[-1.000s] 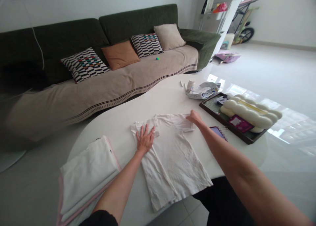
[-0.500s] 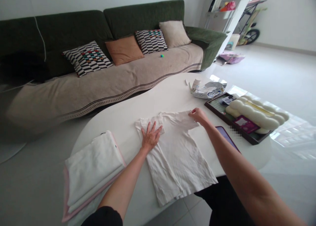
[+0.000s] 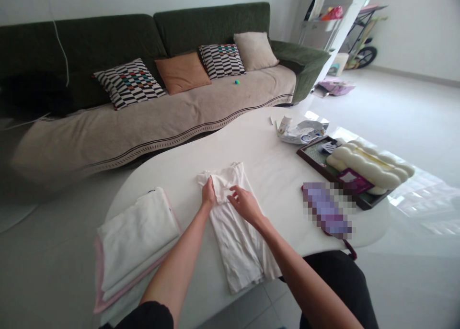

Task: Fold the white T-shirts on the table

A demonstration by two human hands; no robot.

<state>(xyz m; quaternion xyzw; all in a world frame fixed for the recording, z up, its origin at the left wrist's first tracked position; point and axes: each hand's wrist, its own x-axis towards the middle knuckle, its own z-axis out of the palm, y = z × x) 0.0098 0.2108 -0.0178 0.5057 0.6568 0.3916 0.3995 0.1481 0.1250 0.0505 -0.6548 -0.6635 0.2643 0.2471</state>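
A white short-sleeved shirt (image 3: 235,243) lies on the table with both sides folded inward, making a narrow strip. At its upper left, my left hand (image 3: 208,193) stands edge-on, closed on the folded sleeve cloth; some of its fingers are hidden. My right hand (image 3: 246,204) hovers at the right of the same sleeve, its fingers curved and apart. To the left lies a folded stack of white cloth (image 3: 138,228) with pink edging.
The white table (image 3: 172,168) has a rounded edge. At right are a dark tray (image 3: 312,161) with a cream puffy object (image 3: 373,168), a blurred purple phone-like item (image 3: 327,211) and a silver packet (image 3: 304,130). A green sofa (image 3: 212,25) stands behind.
The shirt's right side has been folded over to the left. My right hand has moved left with the sleeve and loosened its pinch. My left hand has turned from flat to edge-on.
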